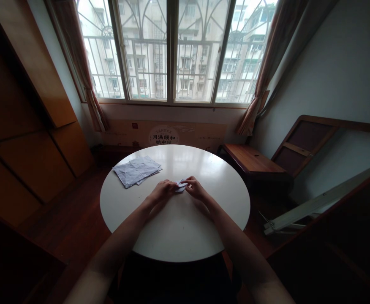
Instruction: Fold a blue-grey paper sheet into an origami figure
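A small piece of folded paper lies between my hands, near the middle of the round white table. My left hand grips its left side, with the fingertips curled on the paper. From the other side my right hand pinches its right edge, thumb and forefinger close together. The paper looks pale bluish-white with several folds; my fingers cover part of it. Left of my hands rests a loose stack of creased paper sheets, which neither hand touches.
The white table has a round edge in front of me. Behind it are a printed cardboard panel and a barred window. A low wooden bench stands right, beside a leaning wooden frame. Wooden cabinets line the left.
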`<move>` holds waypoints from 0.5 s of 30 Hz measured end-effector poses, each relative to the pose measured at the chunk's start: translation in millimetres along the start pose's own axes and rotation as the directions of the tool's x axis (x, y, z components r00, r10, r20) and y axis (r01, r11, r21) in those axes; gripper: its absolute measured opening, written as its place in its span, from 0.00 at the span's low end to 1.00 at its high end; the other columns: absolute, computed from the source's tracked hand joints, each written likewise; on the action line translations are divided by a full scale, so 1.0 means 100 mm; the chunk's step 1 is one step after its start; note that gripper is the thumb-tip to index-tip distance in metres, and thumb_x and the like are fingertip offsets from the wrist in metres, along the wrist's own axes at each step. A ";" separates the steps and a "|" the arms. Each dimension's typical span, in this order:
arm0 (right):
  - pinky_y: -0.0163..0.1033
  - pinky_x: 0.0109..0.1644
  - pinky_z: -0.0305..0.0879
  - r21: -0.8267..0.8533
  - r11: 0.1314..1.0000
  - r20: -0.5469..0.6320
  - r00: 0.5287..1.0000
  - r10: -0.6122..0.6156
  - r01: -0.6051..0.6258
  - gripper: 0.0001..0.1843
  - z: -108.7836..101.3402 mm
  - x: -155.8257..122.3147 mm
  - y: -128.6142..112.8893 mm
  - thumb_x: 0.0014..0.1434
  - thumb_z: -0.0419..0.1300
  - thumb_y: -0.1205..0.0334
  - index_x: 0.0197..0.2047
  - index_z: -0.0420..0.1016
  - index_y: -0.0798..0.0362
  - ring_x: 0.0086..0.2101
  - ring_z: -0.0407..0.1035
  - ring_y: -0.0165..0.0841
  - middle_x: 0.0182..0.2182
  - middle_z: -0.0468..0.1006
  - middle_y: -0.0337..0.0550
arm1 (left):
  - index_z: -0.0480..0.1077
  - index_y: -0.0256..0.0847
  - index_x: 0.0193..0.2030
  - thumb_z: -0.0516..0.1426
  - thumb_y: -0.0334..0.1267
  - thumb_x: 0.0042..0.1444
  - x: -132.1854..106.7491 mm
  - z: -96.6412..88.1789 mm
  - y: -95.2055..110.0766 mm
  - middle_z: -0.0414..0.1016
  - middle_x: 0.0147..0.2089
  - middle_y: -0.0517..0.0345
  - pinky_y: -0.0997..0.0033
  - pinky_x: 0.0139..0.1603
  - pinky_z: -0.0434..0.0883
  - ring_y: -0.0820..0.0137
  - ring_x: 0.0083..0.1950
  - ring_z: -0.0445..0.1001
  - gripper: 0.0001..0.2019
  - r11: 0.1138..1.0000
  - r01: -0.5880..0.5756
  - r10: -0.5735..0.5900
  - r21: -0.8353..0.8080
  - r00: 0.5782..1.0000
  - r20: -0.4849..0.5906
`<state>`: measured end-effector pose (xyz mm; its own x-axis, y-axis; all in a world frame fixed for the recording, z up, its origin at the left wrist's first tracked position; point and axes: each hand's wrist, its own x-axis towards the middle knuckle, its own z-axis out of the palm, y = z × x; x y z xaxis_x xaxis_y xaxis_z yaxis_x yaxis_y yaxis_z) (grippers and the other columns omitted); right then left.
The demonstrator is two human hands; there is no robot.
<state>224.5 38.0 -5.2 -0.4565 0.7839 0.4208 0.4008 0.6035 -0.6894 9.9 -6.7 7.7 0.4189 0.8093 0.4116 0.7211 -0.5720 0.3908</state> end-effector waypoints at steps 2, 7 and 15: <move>0.40 0.42 0.70 -0.017 1.000 -0.031 0.999 -0.019 0.018 0.22 -0.01 0.01 -0.01 0.52 0.55 0.76 0.46 0.80 0.50 0.34 0.67 0.30 0.41 0.68 0.46 | 0.78 0.44 0.47 0.57 0.36 0.58 0.01 0.00 0.02 0.80 0.40 0.55 0.71 0.41 0.66 0.63 0.40 0.74 0.12 0.996 0.094 -0.094 -0.012 0.995 -0.017; 0.41 0.42 0.69 -0.069 0.998 -0.046 0.999 -0.005 0.002 0.32 -0.05 -0.01 -0.05 0.52 0.56 0.75 0.60 0.69 0.49 0.34 0.66 0.31 0.41 0.66 0.45 | 0.78 0.39 0.46 0.53 0.36 0.60 0.06 0.01 -0.04 0.80 0.36 0.54 0.72 0.38 0.66 0.64 0.36 0.75 0.14 0.953 0.273 -0.284 -0.135 0.956 -0.070; 0.51 0.57 0.54 -0.484 0.874 0.015 0.999 -0.050 0.051 0.31 -0.10 -0.08 -0.24 0.49 0.64 0.69 0.57 0.73 0.41 0.55 0.55 0.47 0.54 0.67 0.48 | 0.77 0.37 0.47 0.52 0.38 0.60 0.05 0.03 0.02 0.80 0.36 0.56 0.73 0.37 0.67 0.66 0.36 0.75 0.15 0.934 0.127 -0.116 -0.333 0.992 0.053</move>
<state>226.1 19.2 13.6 -0.4881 0.7503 0.4459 0.7111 0.6381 -0.2953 14.6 -3.4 7.7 0.3611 0.8763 0.3190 0.5436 -0.4758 0.6914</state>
